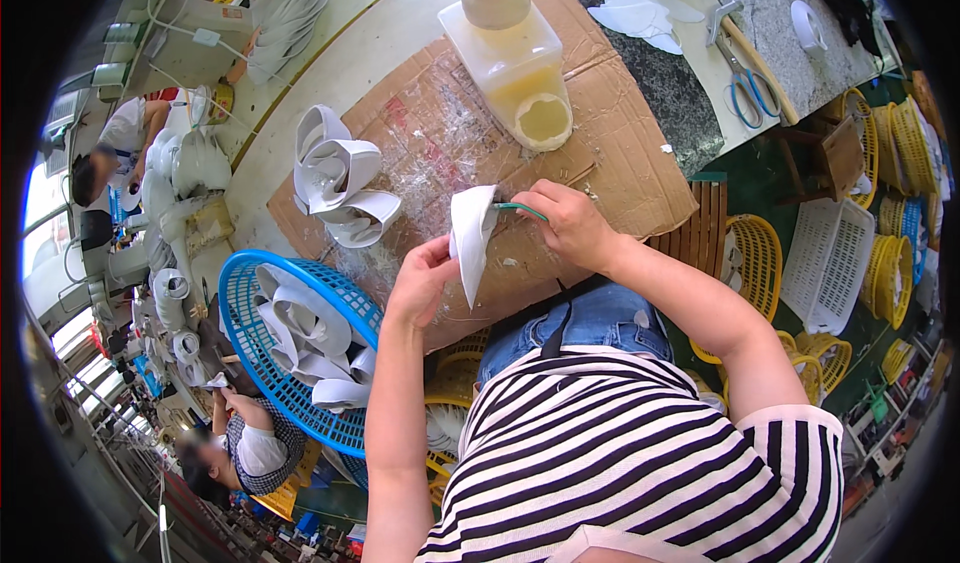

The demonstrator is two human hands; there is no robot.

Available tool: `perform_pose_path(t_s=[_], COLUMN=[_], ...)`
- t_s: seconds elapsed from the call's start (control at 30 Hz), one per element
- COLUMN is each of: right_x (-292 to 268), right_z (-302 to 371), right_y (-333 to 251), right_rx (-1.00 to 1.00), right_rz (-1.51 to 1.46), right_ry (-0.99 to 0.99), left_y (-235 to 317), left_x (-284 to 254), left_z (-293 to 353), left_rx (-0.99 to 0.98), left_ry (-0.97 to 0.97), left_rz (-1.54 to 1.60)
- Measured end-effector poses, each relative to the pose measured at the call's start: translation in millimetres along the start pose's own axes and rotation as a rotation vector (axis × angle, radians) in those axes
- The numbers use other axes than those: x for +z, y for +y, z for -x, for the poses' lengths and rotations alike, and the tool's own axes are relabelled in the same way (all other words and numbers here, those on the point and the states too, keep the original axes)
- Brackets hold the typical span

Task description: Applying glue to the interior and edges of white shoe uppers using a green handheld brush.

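My left hand [422, 281] pinches the side of a curved white piece [468, 243], which looks like a shoe upper, and holds it upright over the cardboard. My right hand [568, 225] is closed around a thin green stick-like tool [520, 209]. Its far end meets the top edge of the white piece, so its tip is hidden. Beyond my hands stands a translucent plastic glue container [510, 63] with yellowish contents and a round opening facing me. Several similar white pieces [338, 178] stand grouped on the left of the cardboard.
A stained cardboard sheet [620, 153] covers the table. Left of me, a blue basket [300, 261] holds white pieces. Scissors [745, 93] and a hammer [752, 53] lie at the far right. Yellow baskets and a white crate [825, 253] stand at right. Two people work at left.
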State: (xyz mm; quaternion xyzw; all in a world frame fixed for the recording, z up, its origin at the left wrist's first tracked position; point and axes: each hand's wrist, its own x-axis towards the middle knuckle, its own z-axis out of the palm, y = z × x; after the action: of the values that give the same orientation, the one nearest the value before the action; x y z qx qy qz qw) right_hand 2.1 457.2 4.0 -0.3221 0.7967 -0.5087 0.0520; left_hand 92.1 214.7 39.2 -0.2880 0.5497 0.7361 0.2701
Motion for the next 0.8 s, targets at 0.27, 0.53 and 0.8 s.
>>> perform_pose_path(t_s=[0.27, 0.53, 0.8], right_x=[3.6, 5.3, 10.6], right_z=[3.4, 3.2, 21.1], right_y=[3.1, 0.6, -9.6], right_rx=[0.018, 0.014, -0.004], right_rz=[-0.004, -0.006, -0.094], right_ry=[0.031, 0.046, -0.059], left_y=[-37.0, -53.3, -59.6], left_x=[5.4, 38.7, 39.9], left_z=[35.4, 31.1, 38.1], left_rx=[0.165, -0.155, -0.197], left_ry=[0.154, 0.402, 0.380], left_rz=[0.008, 0.235, 0.248])
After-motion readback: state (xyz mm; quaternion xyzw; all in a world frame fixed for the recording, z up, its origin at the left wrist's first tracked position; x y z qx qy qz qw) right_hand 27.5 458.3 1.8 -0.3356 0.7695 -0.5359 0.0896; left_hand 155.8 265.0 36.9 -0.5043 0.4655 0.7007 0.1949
